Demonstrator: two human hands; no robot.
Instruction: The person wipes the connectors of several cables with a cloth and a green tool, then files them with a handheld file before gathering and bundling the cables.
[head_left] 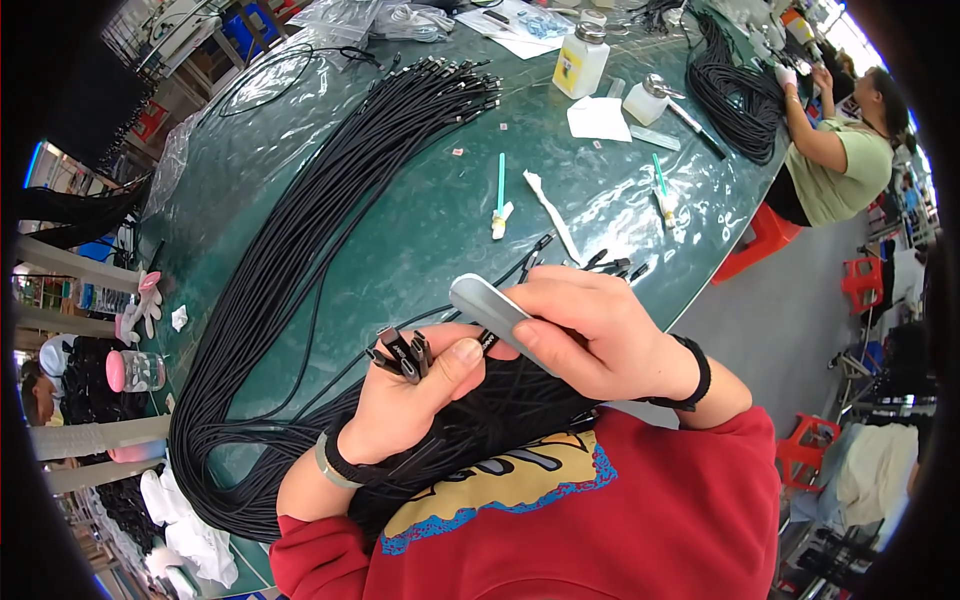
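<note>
Black cable connectors (403, 352) stick out from my left hand (400, 408), which is closed around several of them. One more connector lies under the left thumb and points toward my right hand (605, 335). That hand is closed on a flat grey strip with a rounded end (482, 305), maybe a file or scraper. The strip lies across the connector's end; whether they touch I cannot tell. Black cables (490, 410) run under my hands and across my lap. More loose connector ends (615, 265) lie just past my right hand.
A long bundle of black cables (270, 260) curves over the green table (400, 215). Swabs with turquoise sticks (501, 185), a twisted white tissue (553, 215) and pump bottles (582, 62) stand or lie beyond. At the far right a co-worker (840, 160) handles another cable bundle (735, 95).
</note>
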